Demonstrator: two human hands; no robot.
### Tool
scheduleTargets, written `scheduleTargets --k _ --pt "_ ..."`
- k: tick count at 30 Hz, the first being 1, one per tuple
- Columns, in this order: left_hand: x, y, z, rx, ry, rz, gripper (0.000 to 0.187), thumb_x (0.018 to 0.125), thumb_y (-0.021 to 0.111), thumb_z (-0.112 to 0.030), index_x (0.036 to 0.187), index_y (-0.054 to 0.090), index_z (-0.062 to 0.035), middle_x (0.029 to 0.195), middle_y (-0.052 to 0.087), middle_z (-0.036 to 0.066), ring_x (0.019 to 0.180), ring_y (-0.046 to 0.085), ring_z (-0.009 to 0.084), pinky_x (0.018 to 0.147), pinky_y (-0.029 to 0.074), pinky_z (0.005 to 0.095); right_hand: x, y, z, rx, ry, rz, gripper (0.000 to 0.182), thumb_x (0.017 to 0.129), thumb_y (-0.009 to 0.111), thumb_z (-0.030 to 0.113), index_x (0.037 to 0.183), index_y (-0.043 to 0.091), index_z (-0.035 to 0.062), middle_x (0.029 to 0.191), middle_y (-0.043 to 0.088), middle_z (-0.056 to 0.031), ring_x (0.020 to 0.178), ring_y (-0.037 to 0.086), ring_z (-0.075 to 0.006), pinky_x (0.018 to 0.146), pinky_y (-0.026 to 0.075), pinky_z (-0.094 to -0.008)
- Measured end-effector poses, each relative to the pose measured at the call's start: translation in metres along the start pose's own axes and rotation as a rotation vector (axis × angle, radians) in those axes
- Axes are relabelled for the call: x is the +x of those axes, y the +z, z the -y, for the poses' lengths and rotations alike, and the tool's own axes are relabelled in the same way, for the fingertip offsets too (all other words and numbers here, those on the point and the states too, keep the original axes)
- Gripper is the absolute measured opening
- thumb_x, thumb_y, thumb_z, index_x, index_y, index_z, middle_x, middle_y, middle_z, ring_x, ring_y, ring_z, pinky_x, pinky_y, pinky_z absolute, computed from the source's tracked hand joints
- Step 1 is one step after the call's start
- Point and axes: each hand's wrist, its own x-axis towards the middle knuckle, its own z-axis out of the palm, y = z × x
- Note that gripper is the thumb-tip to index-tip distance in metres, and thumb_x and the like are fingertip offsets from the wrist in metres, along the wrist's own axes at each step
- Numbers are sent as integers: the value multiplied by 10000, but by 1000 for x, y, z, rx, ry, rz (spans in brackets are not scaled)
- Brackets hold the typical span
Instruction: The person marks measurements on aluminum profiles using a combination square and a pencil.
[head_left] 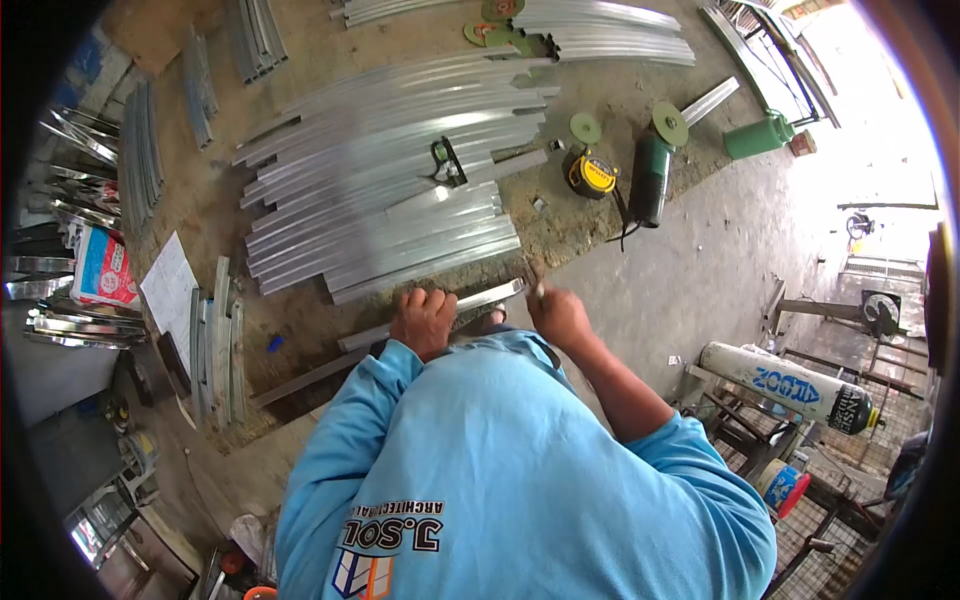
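A person's left hand (424, 325) curls tightly over a silver metal channel (485, 298) along the near side of the bench (205, 200), apparently to steady it. The right hand (560, 312) is folded closed just beside the channel's right end; whether it pinches anything is unclear. Farther off, metal profiles (380, 230) lie side by side, likely for order, while at right an angle grinder (652, 180) stands disc-up near a yellow tape measure (594, 175), seemingly for easy reach.
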Motion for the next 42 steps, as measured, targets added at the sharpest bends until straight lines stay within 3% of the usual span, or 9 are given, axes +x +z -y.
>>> scheduleTargets --k 1,8,14,18,22,26,29,33,42 --pt "-1 4 0 33 -24 44 319 762 748 -206 1041 610 -136 942 565 56 881 523 279 790 412 439 -8 0 -10 -142 103 195 285 976 533 337 981 612 63 832 664 -261 815 645 -473 715 501 -573" --pt "5 -14 8 -56 -62 98 307 791 744 -209 1055 624 -108 956 579 78 917 552 313 814 442 478 -2 -38 -26 -5 64 -175 322 1005 507 312 944 608 13 931 643 -286 905 611 -490 766 484 -562" --pt "-12 -88 65 20 -288 -79 340 794 760 -151 1097 622 -84 982 586 137 920 580 377 805 473 480 29 -20 -36 119 139 -80 310 983 523 274 1191 601 58 964 651 -300 962 607 -496 823 486 -550" --pt "-66 -102 120 134 -468 -48 311 838 728 -165 1118 624 -76 997 588 152 943 582 386 809 466 499 43 -4 -50 277 150 -218 327 928 618 314 1147 648 72 953 663 -292 962 633 -473 813 505 -523" --pt "-87 -109 129 157 -417 12 336 836 737 -179 1143 625 -102 1022 592 131 975 582 370 827 467 493 76 -32 -43 220 260 -249 326 900 656 321 1079 661 49 928 671 -279 933 638 -468 806 508 -511" --pt "-52 -109 105 148 -323 40 350 836 742 -198 1161 626 -136 1020 590 114 994 580 352 855 464 489 122 -48 -43 105 139 -360 270 878 671 276 1047 648 66 976 664 -214 944 631 -432 796 506 -493" --pt "-19 -102 91 188 -274 148 392 833 744 -176 1205 622 -149 996 573 103 944 575 345 834 457 494 138 -56 -10 -46 -121 -343 370 820 687 199 1179 626 133 1195 615 -105 1014 625 -372 827 525 -473" --pt "5 -89 85 190 -236 197 414 861 726 -210 1258 613 -186 990 568 84 954 576 327 849 452 488 178 -50 12 -268 -414 -342 422 827 666 212 1248 631 211 1243 612 -41 1108 595 -319 888 542 -426" --pt "44 -98 130 240 -397 107 324 897 687 -245 1204 590 -220 1030 582 81 1009 587 329 858 459 494 212 -40 22 -388 -468 -145 335 821 671 277 1138 657 172 1146 629 -59 1116 585 -307 915 529 -432"
